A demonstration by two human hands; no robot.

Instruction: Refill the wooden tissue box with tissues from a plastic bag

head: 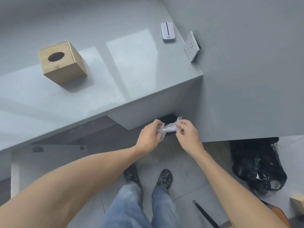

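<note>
The wooden tissue box [63, 63] stands upright on the grey counter [131, 76], far left, its oval top opening dark with no tissue showing. Below the counter's front edge, my left hand [148, 137] and my right hand [187, 137] both pinch a crumpled clear plastic bag [169, 128] stretched between them. The bag looks thin and scrunched; I cannot tell what it holds. Both hands are well to the right of and below the box.
A small white device [167, 32] lies at the counter's back right, beside a wall socket [191, 46]. A black plastic bag [258, 165] sits on the tiled floor at right. My feet [148, 176] stand below, and a dark stick [205, 214] lies nearby.
</note>
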